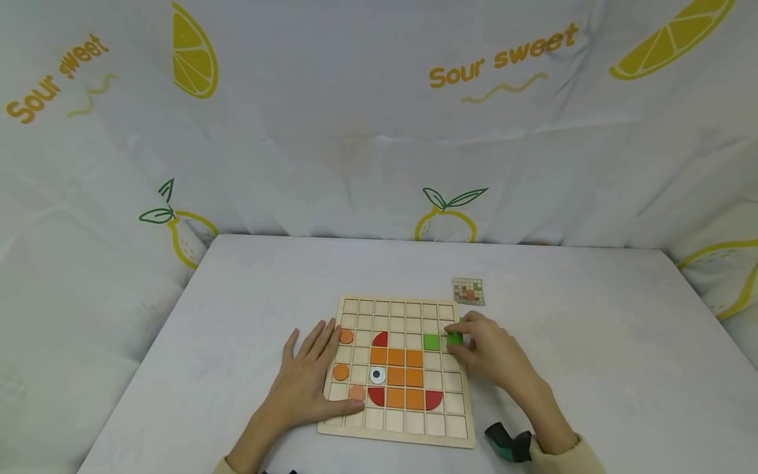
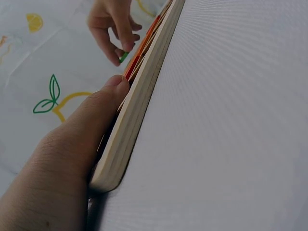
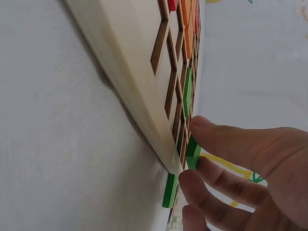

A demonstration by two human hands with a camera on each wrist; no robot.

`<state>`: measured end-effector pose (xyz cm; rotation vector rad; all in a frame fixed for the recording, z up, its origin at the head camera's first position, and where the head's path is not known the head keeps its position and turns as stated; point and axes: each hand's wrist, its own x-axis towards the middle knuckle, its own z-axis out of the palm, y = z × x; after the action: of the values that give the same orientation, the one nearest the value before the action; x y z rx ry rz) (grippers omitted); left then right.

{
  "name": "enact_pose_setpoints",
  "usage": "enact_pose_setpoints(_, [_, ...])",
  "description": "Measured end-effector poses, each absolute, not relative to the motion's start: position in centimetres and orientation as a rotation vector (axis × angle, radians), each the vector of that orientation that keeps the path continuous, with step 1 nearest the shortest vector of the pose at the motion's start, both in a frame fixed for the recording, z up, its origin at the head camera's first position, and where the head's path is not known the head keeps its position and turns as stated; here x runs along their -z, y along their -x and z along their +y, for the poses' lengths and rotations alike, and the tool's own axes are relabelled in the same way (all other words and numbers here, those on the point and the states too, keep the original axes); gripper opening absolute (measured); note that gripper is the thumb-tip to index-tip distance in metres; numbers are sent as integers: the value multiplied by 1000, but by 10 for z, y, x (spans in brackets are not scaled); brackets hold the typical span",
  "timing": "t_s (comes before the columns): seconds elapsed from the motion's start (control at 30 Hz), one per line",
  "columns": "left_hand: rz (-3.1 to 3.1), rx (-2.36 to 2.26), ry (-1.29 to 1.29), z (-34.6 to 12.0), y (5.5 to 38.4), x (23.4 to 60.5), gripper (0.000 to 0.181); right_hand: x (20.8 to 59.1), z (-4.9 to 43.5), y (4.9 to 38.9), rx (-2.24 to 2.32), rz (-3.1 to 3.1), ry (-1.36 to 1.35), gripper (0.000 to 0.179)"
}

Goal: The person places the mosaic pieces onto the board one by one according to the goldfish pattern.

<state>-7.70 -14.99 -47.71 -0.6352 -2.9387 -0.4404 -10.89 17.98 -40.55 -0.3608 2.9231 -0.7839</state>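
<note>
A wooden grid board (image 1: 397, 437) lies flat on the table. My left hand (image 1: 302, 388) rests on its left edge with straight fingers, the thumb (image 2: 113, 86) across the lower left corner. Over the right-hand column, my right hand (image 1: 500, 349) pinches a green square tile (image 3: 193, 153) between thumb and finger. One green square (image 1: 431, 342) sits in a cell just left of it. Another green tile (image 3: 169, 190) is beside the board's right edge, mostly covered by the right hand in the head view. Orange squares (image 1: 395, 376), red quarter-circles (image 1: 434, 399) and an eye tile (image 1: 377, 375) fill the middle cells.
Orange discs (image 1: 341, 372) and a paler disc (image 1: 356, 392) sit in the left columns. Beyond the board's upper right corner lies a small pattern card (image 1: 469, 291). A black-and-green strap (image 1: 509, 444) is by the right wrist. Behind the white table (image 1: 592, 329) hangs a lemon-print cloth (image 1: 355, 131).
</note>
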Motion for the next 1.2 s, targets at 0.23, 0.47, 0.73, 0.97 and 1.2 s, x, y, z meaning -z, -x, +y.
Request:
enact_pose_setpoints(0.23, [-2936,437,638,-150,77,478,128,405,174,109,782,2918,367,29])
enact_pose_setpoints(0.47, [-2943,452,636,-150,77,477,129,407,172,111,787,2900,376,26])
enact_pose_setpoints(0.73, [-2934,440,640,-150,78,477,129,407,171,110,800,2865,348,25])
enact_pose_setpoints(0.97, [-2939,454,636,-150,78,477,129,408,172,110,800,2864,366,25])
enact_pose_setpoints(1.2, [-2947,460,628,-150,78,477,129,407,178,113,806,2896,375,29])
